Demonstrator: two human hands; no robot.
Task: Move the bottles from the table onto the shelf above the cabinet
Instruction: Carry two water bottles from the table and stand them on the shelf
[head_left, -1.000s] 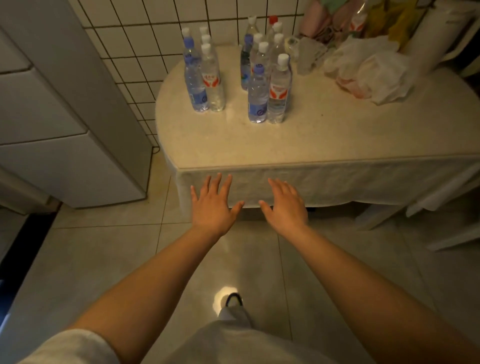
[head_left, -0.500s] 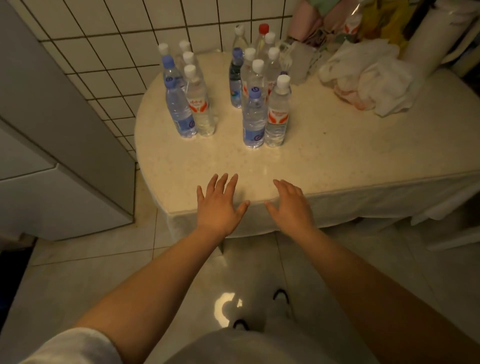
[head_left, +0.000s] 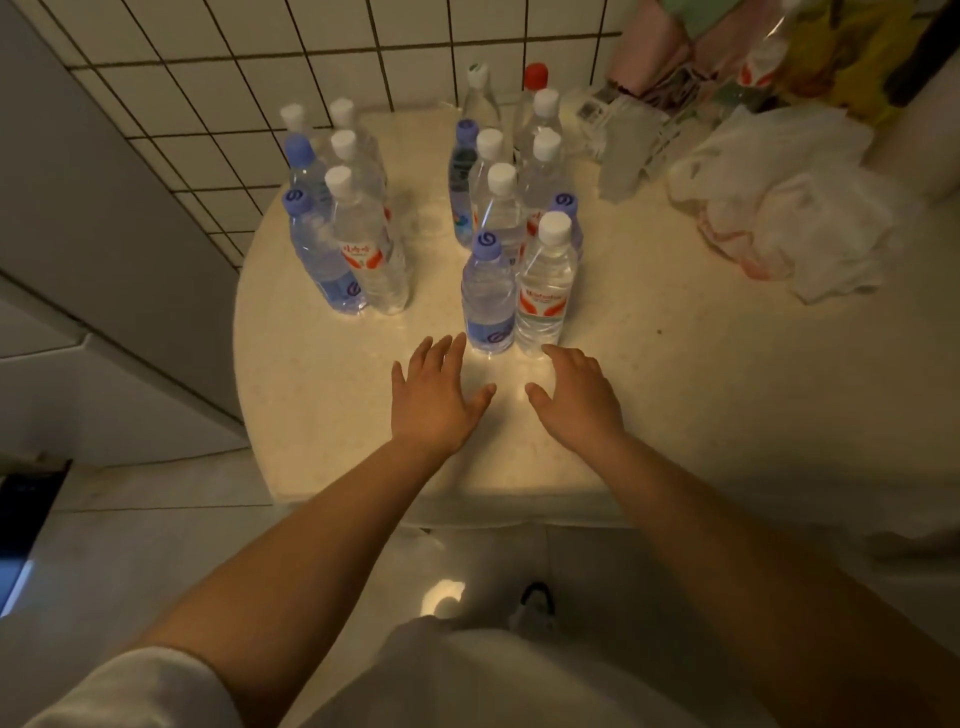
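Observation:
Several clear water bottles stand upright in two clusters on a cream table (head_left: 675, 395). The nearest pair is a blue-capped bottle (head_left: 488, 296) and, touching its right side, a white-capped bottle with a red label (head_left: 545, 288). A second cluster (head_left: 345, 223) stands further left. My left hand (head_left: 439, 397) hovers over the table with fingers straight, its fingertips just short of the blue-capped bottle's base. My right hand (head_left: 576, 397) is spread beside it, fingertips near the white-capped bottle's base. Neither hand holds anything. No shelf is in view.
A grey cabinet (head_left: 78, 291) stands left of the table against a white tiled wall (head_left: 291, 67). Crumpled white plastic bags (head_left: 779, 208) and coloured bags (head_left: 831, 57) fill the table's back right. Pale tiled floor (head_left: 130, 561) lies below.
I have stepped closer to the table. Both hands have moved forward from its front edge, over the tabletop, up to the nearest pair of bottles.

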